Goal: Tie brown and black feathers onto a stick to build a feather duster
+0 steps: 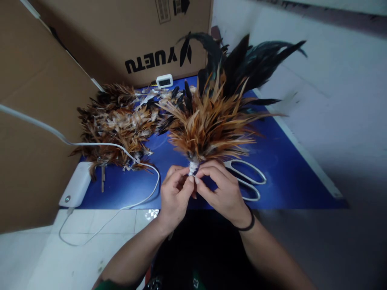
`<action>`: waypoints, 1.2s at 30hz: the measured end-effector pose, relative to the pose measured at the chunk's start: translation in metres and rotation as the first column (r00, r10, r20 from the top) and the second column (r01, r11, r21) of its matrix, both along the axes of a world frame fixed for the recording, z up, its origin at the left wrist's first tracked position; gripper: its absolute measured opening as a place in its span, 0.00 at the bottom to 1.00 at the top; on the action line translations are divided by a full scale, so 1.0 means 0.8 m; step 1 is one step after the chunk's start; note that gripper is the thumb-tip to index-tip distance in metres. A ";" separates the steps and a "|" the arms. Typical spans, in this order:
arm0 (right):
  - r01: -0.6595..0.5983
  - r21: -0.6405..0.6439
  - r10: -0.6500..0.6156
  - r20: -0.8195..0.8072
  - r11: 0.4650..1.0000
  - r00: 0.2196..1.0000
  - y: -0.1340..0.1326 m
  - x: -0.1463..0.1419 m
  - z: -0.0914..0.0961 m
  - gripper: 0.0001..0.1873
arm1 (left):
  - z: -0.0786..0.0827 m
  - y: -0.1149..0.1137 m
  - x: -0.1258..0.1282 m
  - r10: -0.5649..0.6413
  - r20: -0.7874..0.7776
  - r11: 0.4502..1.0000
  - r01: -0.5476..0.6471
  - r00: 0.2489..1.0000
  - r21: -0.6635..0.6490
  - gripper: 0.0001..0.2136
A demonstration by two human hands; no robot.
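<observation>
Left hand [174,193] and right hand [222,189] pinching white-wrapped base of feather bundle [211,121], fingertips closed on it; scissors [246,179] lying just beside right hand on blue mat [287,169].

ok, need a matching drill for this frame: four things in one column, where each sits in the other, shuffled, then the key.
Things:
1. feather bundle
2. scissors
3. loose feather pile
4. white power adapter

Places:
A. flat on the blue mat, just beyond the right hand
B. at the mat's near left corner, cable attached
C. pinched at its white-wrapped base between the left hand and the right hand
D. spread on the mat's far left, before the cardboard box

Pairs: 1-C, 2-A, 3-D, 4-B
</observation>
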State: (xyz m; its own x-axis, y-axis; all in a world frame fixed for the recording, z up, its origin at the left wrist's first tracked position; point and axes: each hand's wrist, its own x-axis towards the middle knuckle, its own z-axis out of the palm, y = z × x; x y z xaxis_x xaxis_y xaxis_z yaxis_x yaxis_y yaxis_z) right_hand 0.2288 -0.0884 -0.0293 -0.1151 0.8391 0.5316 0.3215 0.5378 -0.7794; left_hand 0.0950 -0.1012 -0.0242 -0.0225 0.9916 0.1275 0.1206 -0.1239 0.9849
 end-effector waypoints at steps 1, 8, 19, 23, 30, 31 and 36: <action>-0.005 -0.005 0.005 0.007 1.000 1.000 -0.001 0.001 0.002 0.06 | 0.002 -0.001 0.000 0.008 -0.032 1.000 -0.007 0.999 0.013 0.08; -0.025 -0.101 0.022 -0.033 0.995 0.999 -0.005 -0.001 0.006 0.04 | 0.005 -0.003 0.000 0.051 -0.145 0.996 -0.041 0.988 0.076 0.07; -0.251 -0.350 0.124 -0.348 0.902 0.929 0.000 -0.006 0.013 0.09 | -0.003 -0.005 -0.001 -0.001 -0.027 0.997 0.003 1.000 0.075 0.08; -0.236 -0.419 0.037 -0.431 0.877 0.902 0.000 -0.012 0.010 0.03 | -0.001 -0.005 -0.001 -0.018 -0.008 0.997 0.018 1.000 0.070 0.08; -0.199 -0.311 0.072 -0.374 0.929 0.925 0.000 -0.008 0.009 0.05 | -0.004 -0.003 -0.002 -0.047 0.066 0.997 0.042 0.997 0.064 0.09; -0.173 -0.282 0.070 -0.341 0.944 0.937 -0.001 -0.008 0.009 0.05 | -0.004 -0.003 -0.003 -0.051 0.071 0.997 0.046 0.996 0.067 0.10; -0.134 -0.247 0.081 -0.211 0.960 0.974 -0.003 -0.006 0.010 0.05 | -0.007 -0.004 -0.006 -0.078 0.102 0.995 0.071 0.992 0.069 0.10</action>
State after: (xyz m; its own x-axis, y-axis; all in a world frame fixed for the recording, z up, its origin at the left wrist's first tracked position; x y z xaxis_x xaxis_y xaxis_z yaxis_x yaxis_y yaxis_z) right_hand 0.2241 -0.0911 -0.0216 -0.1273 0.9390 0.3194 0.0992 0.3325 -0.9379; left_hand 0.0903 -0.1044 -0.0296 0.0346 0.9807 0.1925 0.0051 -0.1927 0.9812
